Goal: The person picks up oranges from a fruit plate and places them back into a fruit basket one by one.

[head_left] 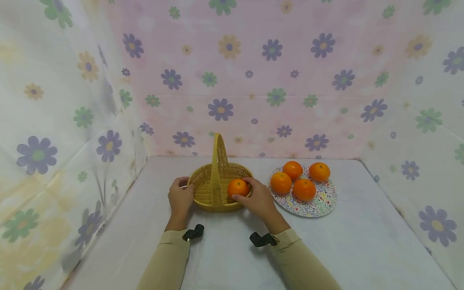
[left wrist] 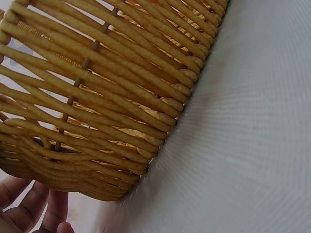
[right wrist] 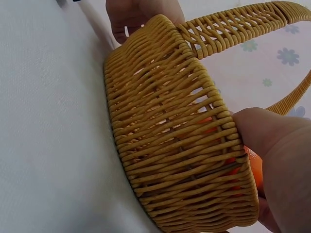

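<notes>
A yellow-brown wicker basket (head_left: 203, 207) with a tall arched handle (head_left: 216, 173) stands on the white table. My left hand (head_left: 181, 197) holds its left end at the rim; in the left wrist view the fingers (left wrist: 31, 206) lie against the outside of the weave. Over the right rim reaches my right hand (head_left: 259, 197), thumb and fingers around a mandarin orange (head_left: 237, 188) inside the basket. The right wrist view shows that fruit (right wrist: 254, 167) partly hidden behind the wicker and the hand. Whether it touches the basket floor I cannot tell.
To the right of the basket, a round plate (head_left: 324, 203) with a multicoloured squiggle pattern carries several mandarin oranges (head_left: 304, 190). Flowered cloth (head_left: 250, 86) hangs behind the table (head_left: 224, 249) and along both sides. A black wrist mount sits at each sleeve cuff.
</notes>
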Tool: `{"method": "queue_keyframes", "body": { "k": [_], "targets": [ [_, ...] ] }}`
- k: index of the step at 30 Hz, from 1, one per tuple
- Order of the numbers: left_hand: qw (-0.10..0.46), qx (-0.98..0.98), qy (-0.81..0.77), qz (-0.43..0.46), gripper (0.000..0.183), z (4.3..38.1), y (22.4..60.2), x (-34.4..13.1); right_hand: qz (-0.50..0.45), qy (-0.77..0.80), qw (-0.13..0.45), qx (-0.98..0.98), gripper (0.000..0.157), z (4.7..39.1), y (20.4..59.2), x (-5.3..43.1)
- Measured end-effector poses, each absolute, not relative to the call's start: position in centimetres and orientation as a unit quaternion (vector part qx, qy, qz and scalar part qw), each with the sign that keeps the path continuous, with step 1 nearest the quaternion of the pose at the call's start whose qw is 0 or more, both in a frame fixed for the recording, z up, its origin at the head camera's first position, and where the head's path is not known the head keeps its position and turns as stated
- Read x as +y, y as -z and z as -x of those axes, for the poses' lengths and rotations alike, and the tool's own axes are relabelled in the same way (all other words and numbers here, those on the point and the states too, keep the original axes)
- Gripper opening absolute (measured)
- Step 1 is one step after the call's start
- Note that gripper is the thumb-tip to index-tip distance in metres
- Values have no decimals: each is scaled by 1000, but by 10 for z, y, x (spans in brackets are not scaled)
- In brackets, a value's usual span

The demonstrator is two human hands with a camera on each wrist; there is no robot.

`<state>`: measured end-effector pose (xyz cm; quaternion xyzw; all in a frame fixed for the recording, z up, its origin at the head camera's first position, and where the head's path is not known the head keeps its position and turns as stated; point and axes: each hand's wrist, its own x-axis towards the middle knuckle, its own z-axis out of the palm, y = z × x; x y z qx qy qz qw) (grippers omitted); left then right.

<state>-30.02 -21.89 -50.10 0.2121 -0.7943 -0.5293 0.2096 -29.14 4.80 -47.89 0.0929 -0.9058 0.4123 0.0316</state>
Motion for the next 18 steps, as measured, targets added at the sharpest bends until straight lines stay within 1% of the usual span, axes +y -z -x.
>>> {"method": "queue_keyframes", "body": {
  "k": [12, 18],
  "targets": [
    [213, -796, 529, -202, 36, 299, 500, -220, -101, -402, -7, -910, 77, 289, 476, 50],
    [207, -795, 534, -201, 35, 299, 501, -220, -97, -396, 0, -913, 73, 288, 477, 49]
  ]
}}
